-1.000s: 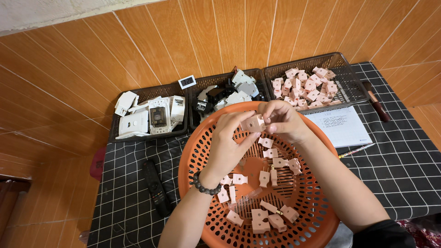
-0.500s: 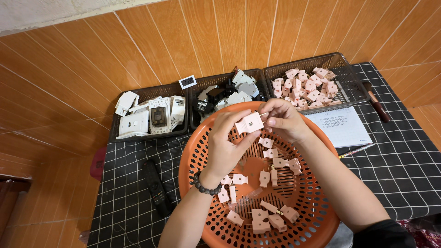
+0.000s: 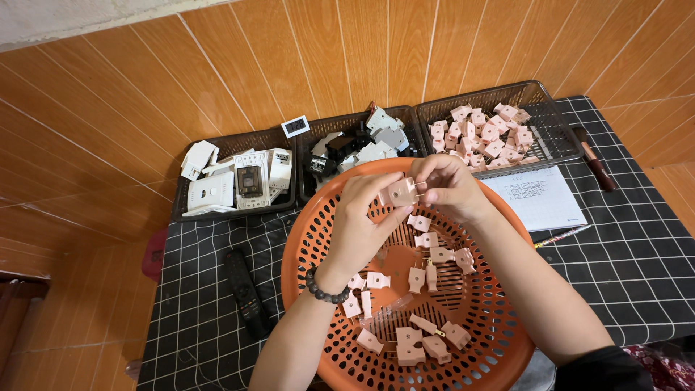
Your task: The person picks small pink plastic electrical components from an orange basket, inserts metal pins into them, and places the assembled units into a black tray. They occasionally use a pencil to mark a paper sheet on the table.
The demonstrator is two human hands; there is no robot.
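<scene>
Both hands meet above the far part of a round orange perforated basket (image 3: pixel 318 239). My left hand (image 3: pixel 362 221), with a dark bead bracelet on its wrist, grips a small pink plastic plug part (image 3: pixel 399 192) with metal prongs. The fingers of my right hand (image 3: pixel 449 187) pinch the prong side of the same part. Several more pink parts (image 3: pixel 423 275) lie scattered on the basket's floor beneath the hands.
Three dark mesh trays line the wall: the left tray (image 3: pixel 181 210) with white parts, the middle tray (image 3: pixel 308 141) with white and black parts, the right tray (image 3: pixel 557 130) with pink parts. A black remote (image 3: pixel 246 293), a paper sheet (image 3: pixel 543 199), a pencil (image 3: pixel 561 235) and a brown tool (image 3: pixel 594 158) lie on the checked cloth.
Both hands have stayed over the basket's far part. The pink part has turned between the fingers, and its prongs now point toward my right hand.
</scene>
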